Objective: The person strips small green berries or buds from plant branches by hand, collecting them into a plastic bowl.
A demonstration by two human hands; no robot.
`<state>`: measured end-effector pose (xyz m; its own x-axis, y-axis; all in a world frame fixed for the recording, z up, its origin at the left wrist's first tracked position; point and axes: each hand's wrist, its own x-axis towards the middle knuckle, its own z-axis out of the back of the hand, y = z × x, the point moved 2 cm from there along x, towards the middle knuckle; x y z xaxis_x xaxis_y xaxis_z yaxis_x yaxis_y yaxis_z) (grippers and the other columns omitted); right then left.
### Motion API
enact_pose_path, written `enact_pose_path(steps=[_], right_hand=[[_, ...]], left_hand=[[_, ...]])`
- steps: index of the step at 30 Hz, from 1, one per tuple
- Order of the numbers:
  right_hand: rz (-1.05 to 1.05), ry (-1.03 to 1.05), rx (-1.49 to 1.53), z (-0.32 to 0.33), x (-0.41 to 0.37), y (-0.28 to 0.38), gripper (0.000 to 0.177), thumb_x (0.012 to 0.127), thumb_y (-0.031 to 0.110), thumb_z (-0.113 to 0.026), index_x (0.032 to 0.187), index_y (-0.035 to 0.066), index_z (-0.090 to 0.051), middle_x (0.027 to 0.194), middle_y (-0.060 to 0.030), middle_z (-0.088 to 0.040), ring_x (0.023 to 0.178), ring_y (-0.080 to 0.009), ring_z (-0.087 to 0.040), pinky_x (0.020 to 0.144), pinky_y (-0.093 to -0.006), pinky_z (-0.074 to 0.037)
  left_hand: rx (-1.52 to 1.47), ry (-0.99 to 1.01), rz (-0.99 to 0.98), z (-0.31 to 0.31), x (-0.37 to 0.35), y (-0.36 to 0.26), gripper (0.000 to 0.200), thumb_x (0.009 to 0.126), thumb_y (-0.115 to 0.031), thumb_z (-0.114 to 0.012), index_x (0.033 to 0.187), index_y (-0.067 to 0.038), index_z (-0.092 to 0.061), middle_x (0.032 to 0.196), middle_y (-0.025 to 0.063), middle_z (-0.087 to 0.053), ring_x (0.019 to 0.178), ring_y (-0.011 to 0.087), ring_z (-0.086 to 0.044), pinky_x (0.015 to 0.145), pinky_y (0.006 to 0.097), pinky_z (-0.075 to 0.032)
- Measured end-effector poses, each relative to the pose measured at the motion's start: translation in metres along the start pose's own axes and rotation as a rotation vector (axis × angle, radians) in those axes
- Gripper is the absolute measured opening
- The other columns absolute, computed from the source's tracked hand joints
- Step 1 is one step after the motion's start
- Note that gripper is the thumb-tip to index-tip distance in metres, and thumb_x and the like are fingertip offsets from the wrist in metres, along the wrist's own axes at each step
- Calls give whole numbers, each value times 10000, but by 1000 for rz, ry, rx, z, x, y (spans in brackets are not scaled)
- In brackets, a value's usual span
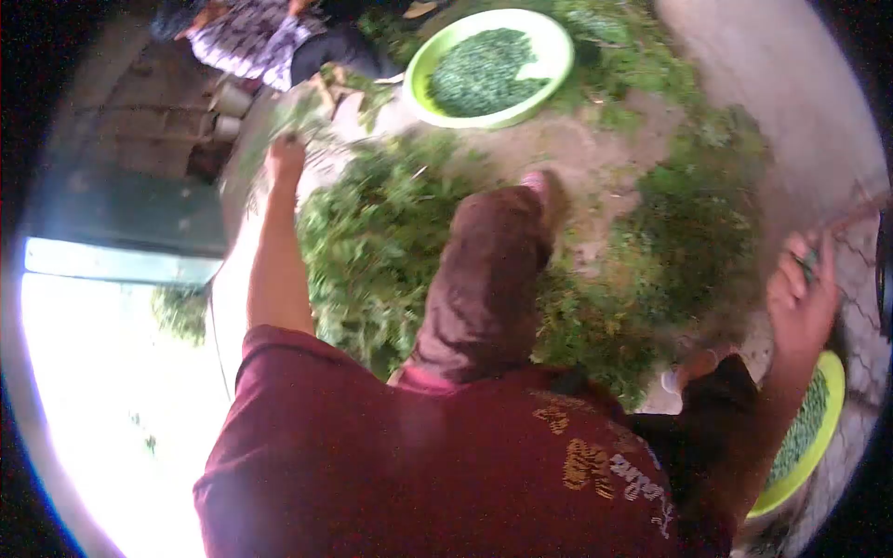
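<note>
My left hand (286, 156) is stretched forward on the left, its fingers closed round a leafy green sprig (302, 121) that is smeared by motion. My right hand (802, 293) is raised at the far right with its fingers curled in. A small green piece (811, 264), too blurred to name, shows between those fingers. Below the right hand, partly behind my forearm, is a yellow-green basin (833, 391) holding small green pods or beans. Heaped leafy green plants (372, 242) lie between my left arm and my leg.
Another light green basin (558, 46), filled with small green pieces, stands ahead. More cut plants (688, 232) cover the floor on the right. A person in a patterned top (246, 37) sits at the upper left, near stacked pale containers (228, 112). Bright light enters from the left.
</note>
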<state>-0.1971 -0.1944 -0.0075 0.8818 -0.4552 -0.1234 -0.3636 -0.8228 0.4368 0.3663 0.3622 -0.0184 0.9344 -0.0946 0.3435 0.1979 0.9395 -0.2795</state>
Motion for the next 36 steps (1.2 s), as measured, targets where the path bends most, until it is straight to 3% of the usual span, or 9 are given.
enact_pose_path(steps=[1, 3, 6, 11, 15, 17, 22, 31, 36], right_hand=[[5, -11, 6, 6, -2, 5, 241, 962, 224, -364, 973, 13, -480, 840, -82, -438, 510, -130, -383, 370, -244, -321], [-13, 82, -28, 17, -3, 12, 237, 972, 232, -330, 1015, 31, -447, 861, -89, -417, 529, -126, -368, 401, -255, -310], [38, -57, -21, 11, -8, 13, 214, 959, 219, -373, 969, 14, -435, 785, -79, -410, 488, -129, -344, 374, -252, -291], [-186, 116, 214, 37, 1, 24, 264, 938, 285, -419, 906, 23, -405, 736, -77, -441, 474, -120, -337, 393, -255, -286], [59, -189, 407, 17, -3, 35, 266, 919, 218, -438, 1024, -22, -393, 743, -76, -465, 515, -117, -407, 415, -250, -334], [106, -276, 489, 16, -9, 41, 287, 911, 195, -446, 1067, -37, -381, 753, -75, -472, 530, -116, -431, 423, -249, -353], [106, -79, 453, 12, -39, 44, 231, 912, 168, -422, 1028, -30, -397, 753, -61, -437, 500, -100, -424, 387, -252, -337], [208, -199, 349, 9, -89, 54, 179, 961, 191, -343, 881, 43, -404, 738, -24, -383, 455, -87, -338, 394, -253, -265], [263, -213, 282, 19, -111, 62, 159, 968, 197, -317, 922, 64, -391, 755, -29, -384, 452, -97, -336, 392, -254, -262]], left_hand=[[736, 130, -117, 22, -8, 92, 405, 760, -260, -555, 1139, -121, -585, 1071, 183, -605, 1016, 359, -556, 883, 424, -430], [810, 219, -4, 87, -86, 132, 421, 716, -201, -581, 1099, -26, -577, 1076, 201, -599, 1036, 338, -553, 933, 408, -391], [774, 299, 149, 45, -137, 284, 282, 652, -134, -564, 879, 27, -614, 917, 251, -616, 932, 361, -581, 837, 445, -420], [457, 408, 25, -22, -156, 97, 260, 683, -138, -508, 883, -51, -649, 888, 221, -613, 895, 371, -572, 792, 436, -447], [181, 421, -1034, -97, -90, -81, 282, 771, -162, -501, 984, -11, -608, 851, 201, -618, 813, 351, -589, 725, 445, -473], [86, 470, -906, -79, -121, -239, 288, 763, -135, -488, 993, -8, -605, 919, 236, -606, 892, 360, -579, 781, 446, -467], [-80, 732, -1210, -156, -196, -429, 283, 778, -125, -515, 1046, -78, -591, 938, 211, -609, 870, 386, -582, 771, 450, -467], [81, 1253, -1511, -270, -468, -485, 293, 706, -94, -544, 976, -154, -641, 1018, 157, -598, 992, 368, -558, 793, 475, -470], [27, 941, -1523, -302, -539, -489, 405, 773, -130, -518, 1155, -245, -582, 1284, 119, -434, 1206, 375, -378, 979, 544, -289]])
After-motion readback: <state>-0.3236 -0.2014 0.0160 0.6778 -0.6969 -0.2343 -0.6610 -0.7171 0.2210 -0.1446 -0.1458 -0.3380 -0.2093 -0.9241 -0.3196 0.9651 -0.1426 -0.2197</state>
